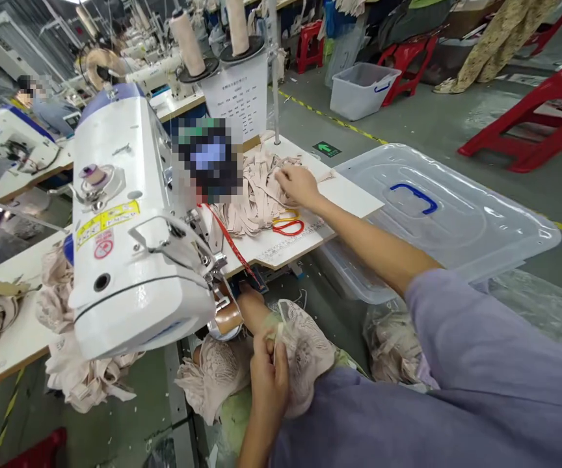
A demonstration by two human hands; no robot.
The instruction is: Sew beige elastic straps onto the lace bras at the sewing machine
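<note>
Below the sewing machine [129, 227], your left hand [267, 377] pinches limp, light lace [305, 351]; your right hand [298, 185] rests spread on soft strips [256, 195] atop the worktop [349, 195] — take them by an edge.

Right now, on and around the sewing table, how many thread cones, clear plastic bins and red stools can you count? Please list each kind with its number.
Thread cones: 2
Clear plastic bins: 2, one with a lid and blue handle, one open on the floor
Red stools: 4
Total: 8
</note>
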